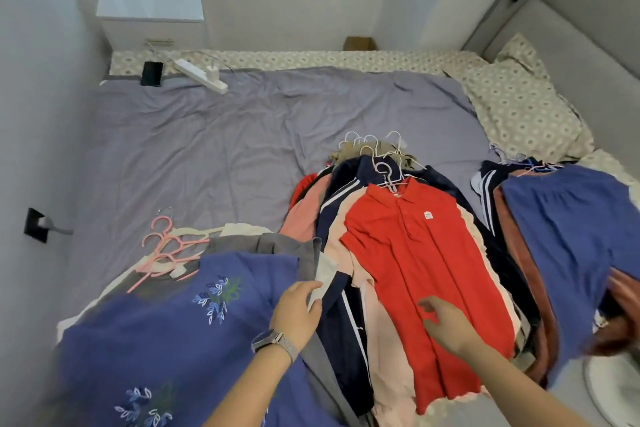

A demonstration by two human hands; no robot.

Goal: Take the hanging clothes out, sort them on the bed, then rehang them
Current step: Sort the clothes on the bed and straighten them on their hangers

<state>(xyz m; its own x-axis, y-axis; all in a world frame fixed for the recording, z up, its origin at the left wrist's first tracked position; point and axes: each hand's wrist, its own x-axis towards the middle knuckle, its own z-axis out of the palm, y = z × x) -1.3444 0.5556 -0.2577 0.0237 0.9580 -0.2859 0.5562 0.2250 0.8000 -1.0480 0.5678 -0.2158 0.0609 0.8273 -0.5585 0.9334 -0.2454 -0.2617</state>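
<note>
A phone (151, 73) and power strip (201, 75) lie near the nightstand (149, 12).

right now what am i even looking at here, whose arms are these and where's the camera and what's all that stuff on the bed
This is a single picture from a camera worn on a person's head, looking forward and down, so the two arms are the wearer's own. There is no machine. The left hand, with a watch on its wrist, pinches a pale piece of fabric in its grip. The right hand rests on a red polo shirt and holds nothing. The bed has a grey-purple cover. Three piles of clothes on hangers lie on it: one topped by a blue embroidered garment, the middle one under the red shirt, and one topped by a plain blue garment. A phone and a power strip lie at the far edge.
</note>
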